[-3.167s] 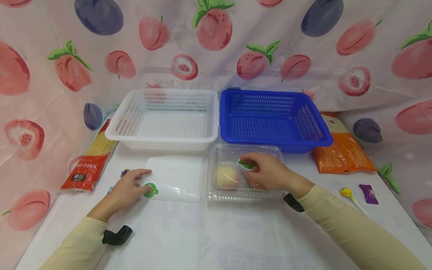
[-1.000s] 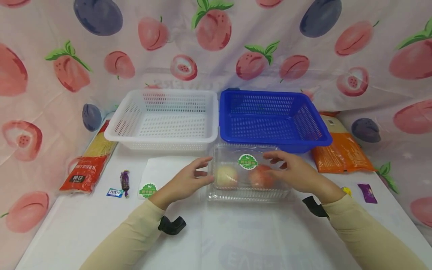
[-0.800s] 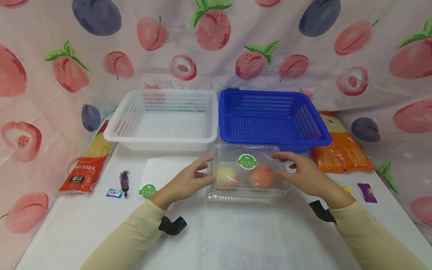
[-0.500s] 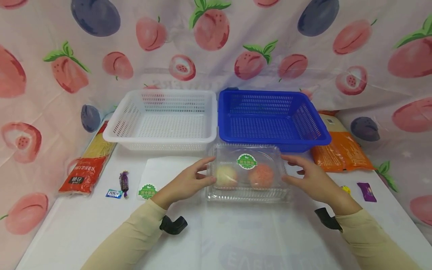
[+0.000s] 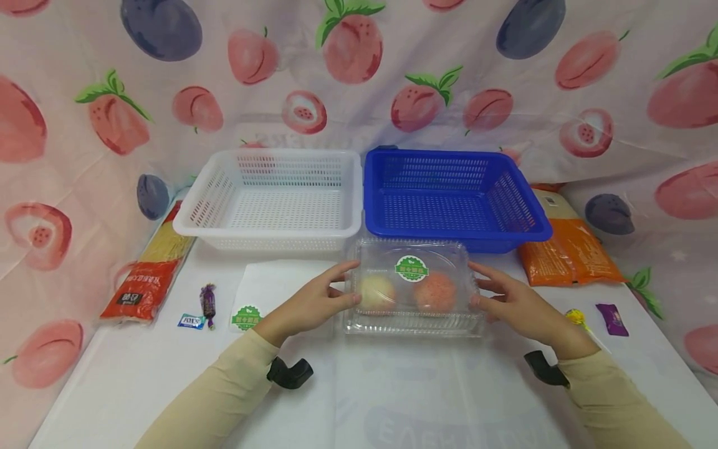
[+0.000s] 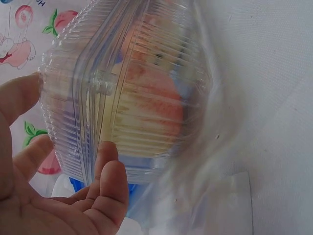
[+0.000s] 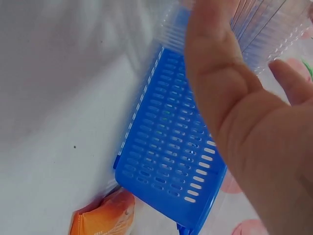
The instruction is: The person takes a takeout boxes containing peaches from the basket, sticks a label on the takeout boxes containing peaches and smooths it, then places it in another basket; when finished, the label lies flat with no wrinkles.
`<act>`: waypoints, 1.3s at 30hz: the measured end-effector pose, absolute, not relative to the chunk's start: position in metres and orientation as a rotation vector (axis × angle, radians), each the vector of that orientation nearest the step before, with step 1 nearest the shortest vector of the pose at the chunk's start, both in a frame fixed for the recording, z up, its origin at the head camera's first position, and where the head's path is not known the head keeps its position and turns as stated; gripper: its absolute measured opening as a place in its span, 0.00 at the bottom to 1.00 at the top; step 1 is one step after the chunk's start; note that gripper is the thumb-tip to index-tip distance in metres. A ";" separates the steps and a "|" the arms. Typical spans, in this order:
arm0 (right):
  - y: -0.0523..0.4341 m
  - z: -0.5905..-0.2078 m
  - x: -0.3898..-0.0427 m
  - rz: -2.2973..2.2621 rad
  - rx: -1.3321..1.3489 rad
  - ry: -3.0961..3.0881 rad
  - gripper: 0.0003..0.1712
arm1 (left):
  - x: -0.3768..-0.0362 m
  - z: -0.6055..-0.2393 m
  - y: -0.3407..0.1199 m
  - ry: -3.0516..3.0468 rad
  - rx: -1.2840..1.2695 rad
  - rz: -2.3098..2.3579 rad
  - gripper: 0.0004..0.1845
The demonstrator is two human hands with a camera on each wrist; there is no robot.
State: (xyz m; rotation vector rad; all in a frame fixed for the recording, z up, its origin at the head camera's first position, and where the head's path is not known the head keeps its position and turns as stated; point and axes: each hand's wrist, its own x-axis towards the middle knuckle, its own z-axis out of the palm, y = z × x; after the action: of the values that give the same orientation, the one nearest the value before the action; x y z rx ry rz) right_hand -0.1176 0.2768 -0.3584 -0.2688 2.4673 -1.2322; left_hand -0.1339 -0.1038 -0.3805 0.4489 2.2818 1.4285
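Note:
A clear plastic clamshell box with a green round label on its lid stands in front of the blue basket. Inside lie a pale round fruit and a reddish one. At the box's left end, my left hand grips the side, its fingers spread above and below the rim in the left wrist view. On the right end my right hand holds the box with its thumb near the front corner and fingers at the lid's edge. The thumb covers part of the box in the right wrist view.
Behind stand a white basket and a blue basket. Left are a red noodle packet, wrapped sweets and a white sheet with a green label. Right are an orange bag, a lollipop and a purple sweet.
My left hand has gone from the white sheet to the box's left side. My right hand has left the label on the lid and moved to the box's right side.

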 end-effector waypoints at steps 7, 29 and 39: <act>0.279 -0.359 -0.119 -1.212 -0.233 2.396 0.44 | -0.133 -0.377 -0.105 2.270 0.433 1.426 0.37; 0.277 -0.312 -0.078 -1.392 -0.370 2.696 0.33 | -0.102 -0.322 -0.109 2.326 0.544 1.511 0.34; 0.286 -0.286 -0.098 -1.466 -0.366 2.827 0.33 | -0.113 -0.300 -0.098 2.304 0.584 1.705 0.32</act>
State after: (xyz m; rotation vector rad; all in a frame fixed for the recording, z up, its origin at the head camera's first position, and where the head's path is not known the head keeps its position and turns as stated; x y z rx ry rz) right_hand -0.0978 0.2857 -0.2864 -0.3659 2.8269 -1.4664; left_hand -0.1128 -0.0981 -0.2998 0.5837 2.3044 1.7050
